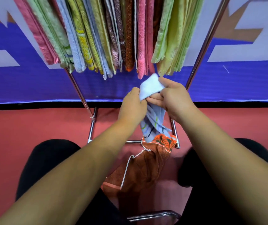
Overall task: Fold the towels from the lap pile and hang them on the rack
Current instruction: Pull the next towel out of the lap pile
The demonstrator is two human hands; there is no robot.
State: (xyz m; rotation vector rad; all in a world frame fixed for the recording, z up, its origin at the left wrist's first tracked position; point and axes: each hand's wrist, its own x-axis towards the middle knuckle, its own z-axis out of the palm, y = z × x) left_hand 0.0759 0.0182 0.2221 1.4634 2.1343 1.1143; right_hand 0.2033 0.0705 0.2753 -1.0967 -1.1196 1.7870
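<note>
Pale blue towel is pinched between left hand and right hand at centre; the rack at twelve o'clock is crowded with hung towels, and an orange towel is draped at six.

Packed hanging towels block the rack above; open space lies below them between its legs.
</note>
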